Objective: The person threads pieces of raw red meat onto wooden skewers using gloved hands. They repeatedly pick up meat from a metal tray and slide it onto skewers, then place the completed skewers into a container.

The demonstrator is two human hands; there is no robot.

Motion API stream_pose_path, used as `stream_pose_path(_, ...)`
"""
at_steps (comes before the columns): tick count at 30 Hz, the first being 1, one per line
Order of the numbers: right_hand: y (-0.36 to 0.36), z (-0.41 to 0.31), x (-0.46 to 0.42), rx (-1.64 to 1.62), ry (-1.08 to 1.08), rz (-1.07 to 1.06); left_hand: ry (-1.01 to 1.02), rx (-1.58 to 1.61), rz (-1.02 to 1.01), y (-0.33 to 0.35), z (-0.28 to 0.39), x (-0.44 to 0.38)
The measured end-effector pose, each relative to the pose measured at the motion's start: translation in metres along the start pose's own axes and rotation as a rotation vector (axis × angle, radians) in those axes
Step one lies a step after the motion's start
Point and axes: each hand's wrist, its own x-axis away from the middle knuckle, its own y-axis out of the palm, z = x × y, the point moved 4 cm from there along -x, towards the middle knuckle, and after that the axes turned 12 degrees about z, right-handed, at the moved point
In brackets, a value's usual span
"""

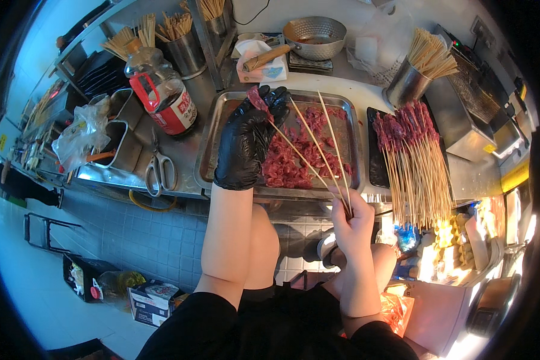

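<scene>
My left hand [247, 139], in a black glove, holds a strip of raw red meat [258, 100] above a steel tray [359, 148]. My bare right hand [353, 220] grips several wooden skewers [317, 143] by their lower ends. One skewer runs left to the meat in the glove; whether its tip pierces the meat is hidden. Two other skewers point up and away with bare tips. Under them, cut raw meat [288, 162] is heaped in the tray. To the right, many skewers loaded with meat [407, 128] lie side by side on a black tray [378, 168], handles overhanging the counter edge.
Scissors [161, 171] and a large bottle [164, 96] of dark liquid stand left of the tray. Behind it sits a hammered metal pan [317, 38] with a wooden handle. A steel canister [405, 83] of skewers is at back right. A person [22, 180] is far left.
</scene>
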Motion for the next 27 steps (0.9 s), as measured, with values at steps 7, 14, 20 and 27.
stream_pose_path(7, -0.003, -0.006, 0.0, 0.054, 0.006, 0.019, 0.048, -0.054, 0.016, 0.007, -0.002, 0.001)
stream_pose_path(14, -0.001, -0.006, 0.004, 0.08, -0.028, 0.057, 0.077, -0.162, -0.038, 0.01, -0.009, 0.003)
stream_pose_path(20, -0.007, -0.016, 0.006, 0.09, -0.014, 0.061, 0.126, -0.186, -0.019, 0.017, -0.003, 0.006)
stream_pose_path(27, -0.007, -0.017, 0.007, 0.081, -0.027, 0.049, 0.114, -0.166, -0.074, 0.013, -0.003, 0.003)
